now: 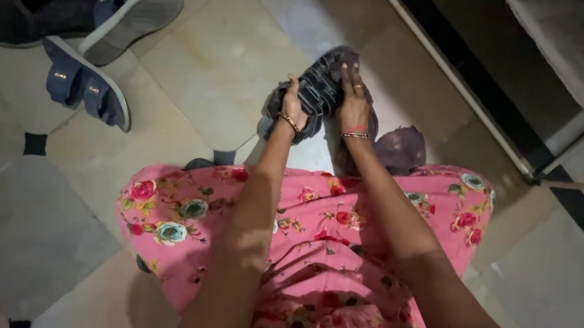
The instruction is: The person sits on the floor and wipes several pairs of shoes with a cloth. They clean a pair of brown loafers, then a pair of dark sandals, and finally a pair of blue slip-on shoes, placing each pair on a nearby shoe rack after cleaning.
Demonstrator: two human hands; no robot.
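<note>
A dark strappy sandal is held up in front of me over the tiled floor. My left hand grips its left side, with a bangle on the wrist. My right hand presses on the sandal's right side with what looks like a dark cloth hanging below it; that wrist carries bangles and a red thread. Both arms reach out over my pink floral dress.
Blue sandals and a grey-soled one lie on the floor at the upper left beside dark shoes. A metal-framed piece of furniture stands at the upper right. Beige tiles with black insets cover the floor.
</note>
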